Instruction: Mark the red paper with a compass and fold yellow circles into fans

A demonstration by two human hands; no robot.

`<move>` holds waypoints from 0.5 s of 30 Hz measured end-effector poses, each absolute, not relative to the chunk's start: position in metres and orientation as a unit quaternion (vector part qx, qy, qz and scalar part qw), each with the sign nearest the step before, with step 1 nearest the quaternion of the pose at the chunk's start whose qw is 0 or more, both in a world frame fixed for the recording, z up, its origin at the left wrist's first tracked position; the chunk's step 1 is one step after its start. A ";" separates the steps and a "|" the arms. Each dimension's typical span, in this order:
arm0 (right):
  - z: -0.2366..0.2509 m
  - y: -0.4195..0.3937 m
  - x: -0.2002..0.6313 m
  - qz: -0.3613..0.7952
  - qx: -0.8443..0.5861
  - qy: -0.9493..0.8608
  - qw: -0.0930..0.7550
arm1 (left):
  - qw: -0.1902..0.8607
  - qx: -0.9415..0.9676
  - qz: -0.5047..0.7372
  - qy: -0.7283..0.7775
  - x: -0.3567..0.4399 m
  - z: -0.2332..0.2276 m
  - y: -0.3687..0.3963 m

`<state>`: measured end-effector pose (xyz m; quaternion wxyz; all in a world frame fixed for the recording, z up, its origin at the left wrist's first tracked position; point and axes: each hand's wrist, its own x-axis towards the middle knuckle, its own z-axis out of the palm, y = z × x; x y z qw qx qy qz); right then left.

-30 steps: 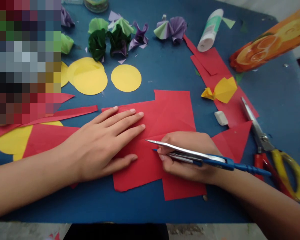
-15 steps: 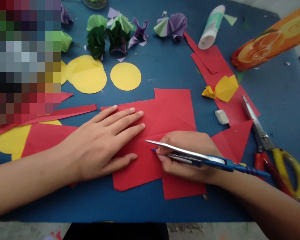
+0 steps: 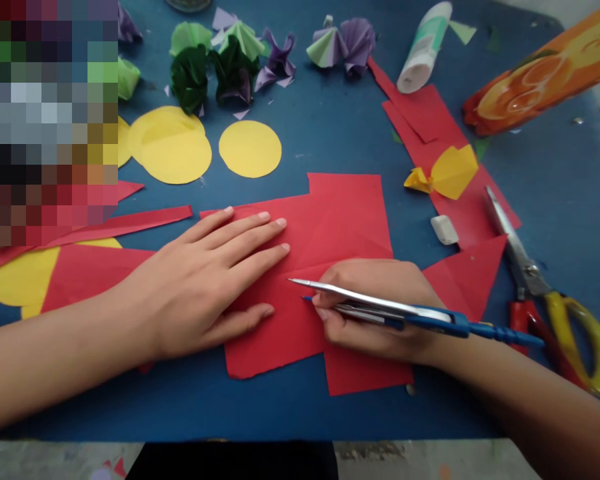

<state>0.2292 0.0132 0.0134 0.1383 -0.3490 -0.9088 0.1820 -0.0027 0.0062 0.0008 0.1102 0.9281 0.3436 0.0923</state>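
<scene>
Flat on a sheet of red paper (image 3: pixel 340 220) lies my left hand (image 3: pixel 210 280), its fingers stretched out and the thumb apart. My right hand (image 3: pixel 375 307) rests on the same sheet and is closed around a drawing compass (image 3: pixel 390 307) with silver legs and a blue handle. The compass is tilted nearly flat, with its needle and lead ends pointing left toward my left hand. Its handle reaches back over my right wrist. Below my right hand, a second red piece (image 3: pixel 370 380) sticks out.
Scissors (image 3: pixel 535 273) lie open at the right, near a white eraser (image 3: pixel 445 230) and red scraps. Yellow circles (image 3: pixel 250 149), folded paper flowers (image 3: pixel 240 67), a glue stick (image 3: pixel 425 47) and an orange packet (image 3: pixel 535 80) lie farther back on the blue table (image 3: pixel 300 423).
The view has shifted very slightly. Both hands, the compass and the red paper keep practically the same places.
</scene>
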 end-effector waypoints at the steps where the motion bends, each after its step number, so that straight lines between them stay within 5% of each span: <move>1: 0.014 0.013 0.229 0.184 -0.350 -0.908 0.140 | 0.109 0.928 0.092 0.343 -0.003 0.001 0.006; 15: 0.011 0.015 0.229 0.181 -0.327 -0.916 0.146 | 0.110 0.928 0.092 0.344 -0.003 0.000 0.006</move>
